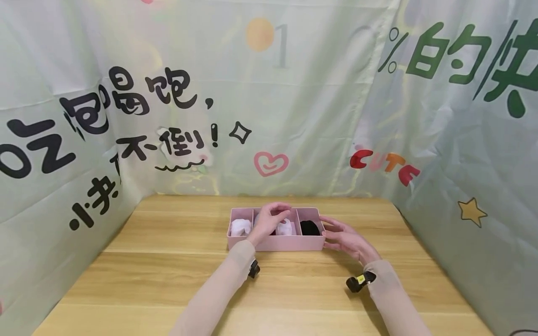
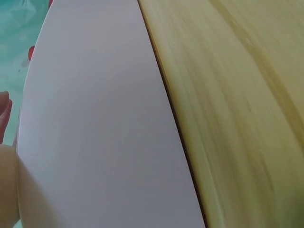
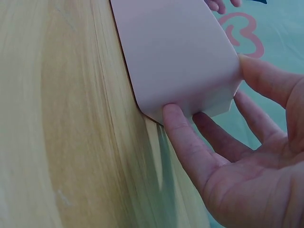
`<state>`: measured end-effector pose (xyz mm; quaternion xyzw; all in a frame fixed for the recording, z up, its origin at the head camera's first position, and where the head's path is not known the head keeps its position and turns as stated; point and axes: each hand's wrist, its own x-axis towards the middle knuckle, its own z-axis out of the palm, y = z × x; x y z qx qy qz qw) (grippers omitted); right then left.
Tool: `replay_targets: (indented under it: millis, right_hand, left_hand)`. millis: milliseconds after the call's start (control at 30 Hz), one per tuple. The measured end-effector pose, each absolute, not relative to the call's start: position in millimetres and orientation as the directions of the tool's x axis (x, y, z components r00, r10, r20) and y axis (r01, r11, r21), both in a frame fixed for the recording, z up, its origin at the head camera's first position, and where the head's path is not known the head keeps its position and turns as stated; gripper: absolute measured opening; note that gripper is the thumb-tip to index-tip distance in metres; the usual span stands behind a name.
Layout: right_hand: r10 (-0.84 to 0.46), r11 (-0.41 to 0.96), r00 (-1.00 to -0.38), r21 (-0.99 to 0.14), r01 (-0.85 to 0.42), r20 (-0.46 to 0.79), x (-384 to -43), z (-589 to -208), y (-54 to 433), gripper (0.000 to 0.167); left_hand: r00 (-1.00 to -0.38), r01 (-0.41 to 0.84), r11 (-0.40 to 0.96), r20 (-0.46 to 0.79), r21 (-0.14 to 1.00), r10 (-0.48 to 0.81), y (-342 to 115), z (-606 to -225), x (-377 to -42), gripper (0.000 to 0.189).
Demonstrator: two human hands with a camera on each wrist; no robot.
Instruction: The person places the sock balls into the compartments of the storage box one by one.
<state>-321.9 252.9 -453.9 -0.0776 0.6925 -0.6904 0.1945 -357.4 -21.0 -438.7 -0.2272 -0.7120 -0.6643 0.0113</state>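
A pink divided box point(image 1: 290, 243) stands on the wooden table, its compartments in a row. A white cloth bundle point(image 1: 240, 227) lies in the leftmost one, another white bundle point(image 1: 286, 227) right of the middle, and a black bundle point(image 1: 310, 228) in the rightmost. My left hand point(image 1: 269, 221) reaches over the middle of the box, covering most of the second compartment, with no held thing visible. At the box's right end, my right hand point(image 1: 346, 240) touches the end wall with spread fingers; its thumb point(image 3: 266, 78) rests near the upper edge in the right wrist view.
The wooden table point(image 1: 168, 275) extends around the box. Behind and at both sides hangs a pale printed cloth point(image 1: 311, 140) with lettering and drawings. A black wrist camera point(image 1: 360, 281) sits at the right cuff, another point(image 1: 254, 269) at the left.
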Motion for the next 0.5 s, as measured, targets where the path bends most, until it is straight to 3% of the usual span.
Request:
replay_targets:
  millis: [500]
  right_hand:
    - [-0.318, 0.066, -0.938, -0.991, 0.120, -0.135, -318, -454, 250, 0.066]
  left_hand:
    - [-0.916, 0.304, 0.048, 0.278, 0.951, 0.288, -63, -439, -358, 0.028]
